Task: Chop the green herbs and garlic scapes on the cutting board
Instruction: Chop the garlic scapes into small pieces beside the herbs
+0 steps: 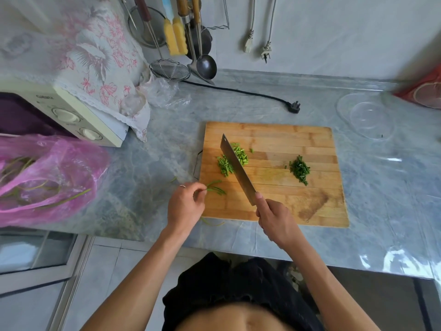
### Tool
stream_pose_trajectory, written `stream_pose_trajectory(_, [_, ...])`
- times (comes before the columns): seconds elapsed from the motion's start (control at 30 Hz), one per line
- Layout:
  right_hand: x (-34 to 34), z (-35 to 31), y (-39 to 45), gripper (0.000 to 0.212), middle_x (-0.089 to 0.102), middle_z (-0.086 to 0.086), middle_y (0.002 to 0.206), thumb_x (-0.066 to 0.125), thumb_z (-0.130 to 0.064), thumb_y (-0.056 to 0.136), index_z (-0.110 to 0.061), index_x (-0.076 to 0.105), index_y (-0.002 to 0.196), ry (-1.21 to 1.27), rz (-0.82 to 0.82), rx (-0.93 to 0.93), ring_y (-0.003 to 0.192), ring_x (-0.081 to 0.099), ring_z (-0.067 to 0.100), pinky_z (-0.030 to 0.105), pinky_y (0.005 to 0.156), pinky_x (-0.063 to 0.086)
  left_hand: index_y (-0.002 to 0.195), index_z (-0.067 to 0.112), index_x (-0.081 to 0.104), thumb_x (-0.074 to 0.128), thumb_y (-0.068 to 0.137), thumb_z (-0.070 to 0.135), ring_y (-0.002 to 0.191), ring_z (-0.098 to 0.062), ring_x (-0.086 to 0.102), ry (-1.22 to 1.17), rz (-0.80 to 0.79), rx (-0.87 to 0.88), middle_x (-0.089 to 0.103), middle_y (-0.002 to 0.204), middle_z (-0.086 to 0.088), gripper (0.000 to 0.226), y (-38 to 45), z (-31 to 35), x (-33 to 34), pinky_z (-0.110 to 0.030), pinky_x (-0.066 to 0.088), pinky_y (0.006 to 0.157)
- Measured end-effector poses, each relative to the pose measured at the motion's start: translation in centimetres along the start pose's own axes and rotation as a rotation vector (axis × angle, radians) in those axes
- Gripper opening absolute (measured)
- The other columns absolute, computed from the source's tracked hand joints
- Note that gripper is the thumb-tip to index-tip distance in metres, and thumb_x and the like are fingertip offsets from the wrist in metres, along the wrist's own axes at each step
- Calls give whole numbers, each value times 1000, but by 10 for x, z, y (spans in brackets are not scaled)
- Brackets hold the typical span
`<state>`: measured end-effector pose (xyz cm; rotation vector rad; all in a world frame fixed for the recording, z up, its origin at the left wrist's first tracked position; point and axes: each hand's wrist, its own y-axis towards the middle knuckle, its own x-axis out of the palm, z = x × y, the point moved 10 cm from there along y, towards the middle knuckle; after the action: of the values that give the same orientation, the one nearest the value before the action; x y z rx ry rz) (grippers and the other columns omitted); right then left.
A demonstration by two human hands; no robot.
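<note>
Garlic scapes [216,188] pinched by left hand [185,204].

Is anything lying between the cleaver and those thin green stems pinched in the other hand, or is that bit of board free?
Nothing visible blocks it. The left hand pinches the thin stems at the cutting board's near-left edge. The cleaver, held in the right hand, sits across the chopped scape pieces farther back; only bare wood lies between blade and stems.
</note>
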<state>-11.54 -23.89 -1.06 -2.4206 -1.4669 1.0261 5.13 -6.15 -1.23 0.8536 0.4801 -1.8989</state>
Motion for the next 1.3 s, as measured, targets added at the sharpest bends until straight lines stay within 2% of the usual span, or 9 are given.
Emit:
stream_pose_trajectory(0.23, [1, 1, 1, 82, 44, 4, 59, 31, -69, 92, 10, 50, 80, 5, -31, -28, 53, 38, 16, 33, 52, 35, 100, 14, 76, 79, 74, 13, 88, -27, 62, 263, -76, 140, 64, 93, -4, 26, 1, 18, 14, -32, 51, 70])
stream_pose_trajectory(0.4, [-2, 3, 5, 79, 44, 5, 61, 32, -65, 94, 11, 52, 83, -8, -52, -59, 54, 38, 15, 32, 52, 34, 101, 15, 78, 82, 75, 15, 81, -28, 62, 300, -153, 291, 64, 89, -3, 27, 13, 31, 28, -36, 54, 74])
stream_pose_trajectory(0.7, [-33, 10, 5, 83, 49, 5, 60, 28, -70, 90, 8, 53, 80, -44, 9, -110, 56, 43, 17, 33, 56, 38, 93, 17, 76, 75, 83, 20, 86, -24, 64, 185, -116, 177, 67, 91, 1, 11, 0, 50, 58, -36, 53, 70])
stream_pose_trajectory(0.9, [-44, 36, -4, 75, 42, 1, 56, 34, -65, 95, 7, 45, 73, 96, 72, -15, 51, 36, 15, 30, 51, 31, 104, 16, 76, 71, 82, 13, 93, -16, 66, -4, -183, 64, 67, 102, 2, 23, -6, 66, 89, -26, 52, 81])
stream_pose_trajectory(1.0, [-47, 48, -10, 68, 38, 0, 55, 35, -62, 96, 0, 42, 67, 135, 82, 9, 50, 32, 13, 31, 50, 28, 106, 18, 76, 68, 85, 12, 86, -8, 64, -22, -165, 1, 65, 102, 6, 23, -4, 63, 81, -2, 39, 71])
stream_pose_trajectory(1.07, [-46, 53, -13, 61, 35, -1, 54, 35, -63, 96, -11, 42, 65, 154, 76, 17, 49, 31, 12, 31, 50, 27, 105, 21, 76, 66, 88, 14, 83, -3, 60, 36, -164, 7, 68, 101, 7, 21, 0, 59, 75, 0, 35, 68])
stream_pose_trajectory(1.13, [-46, 55, -14, 59, 35, -1, 54, 35, -64, 95, -14, 43, 65, 165, 73, 20, 49, 31, 13, 31, 50, 27, 105, 24, 76, 68, 89, 18, 85, -5, 63, 48, -211, -1, 71, 101, 7, 18, 11, 55, 75, -9, 41, 72])
stream_pose_trajectory(1.23, [-48, 56, -14, 60, 39, -3, 53, 35, -64, 95, -13, 44, 65, 175, 76, 32, 48, 33, 13, 30, 50, 29, 97, 23, 78, 75, 86, 27, 78, 2, 61, 52, -388, 26, 73, 92, 10, 12, 25, 69, 90, -4, 41, 66])
stream_pose_trajectory(1.3, [-50, 54, -12, 61, 42, -2, 53, 34, -65, 95, -12, 46, 66, 176, 78, 32, 48, 35, 13, 30, 49, 31, 90, 23, 77, 78, 82, 34, 79, -3, 63, 142, -523, 68, 72, 88, 10, 14, 29, 83, 108, -14, 47, 67])
